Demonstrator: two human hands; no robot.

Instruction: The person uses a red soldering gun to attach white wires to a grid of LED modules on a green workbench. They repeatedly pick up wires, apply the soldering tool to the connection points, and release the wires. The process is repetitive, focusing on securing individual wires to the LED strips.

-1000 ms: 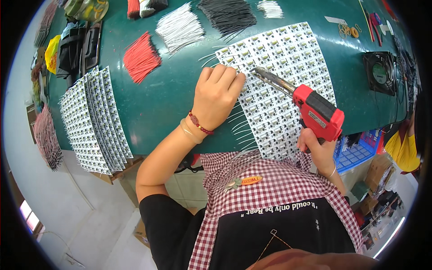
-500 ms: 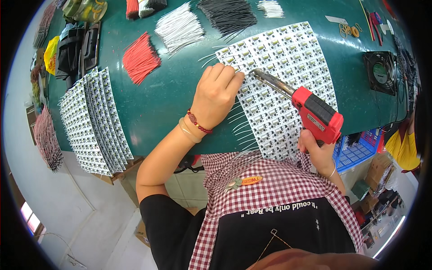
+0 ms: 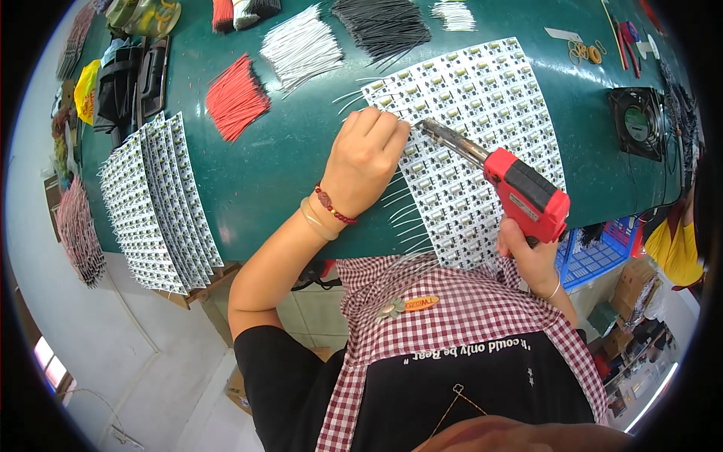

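Green tabletop (image 3: pixel 286 151) spreads out beyond both hands, with a pale wall (image 3: pixel 56 151) well off to the left of the left hand (image 3: pixel 369 154). A sheet of white circuit boards (image 3: pixel 467 203) lies just right of that hand, reaching below it toward the checked apron (image 3: pixel 459 297). The left fingers are curled at the sheet's left edge; their tips are hidden, so I cannot tell whether they are closed on a wire. The right hand (image 3: pixel 531 256) is wrapped round the grip of a red-and-black soldering gun (image 3: pixel 527 192), whose tip sits just right of the left fingertips — whether it touches a pad is too small to tell.

White wires (image 3: pixel 407 222) stick out of the sheet's left edge below the left hand, and a few more above it, so that edge looks partly wired. Columns farther right of the hand show no wires that I can make out, so they look undone. Plenty of wire remains: red (image 3: pixel 237 96), white (image 3: pixel 301 47) and black piles (image 3: pixel 382 29) lie beyond the left hand. More sheets (image 3: pixel 162 203) stand overlapped well left of it — finished or waiting, I cannot say.
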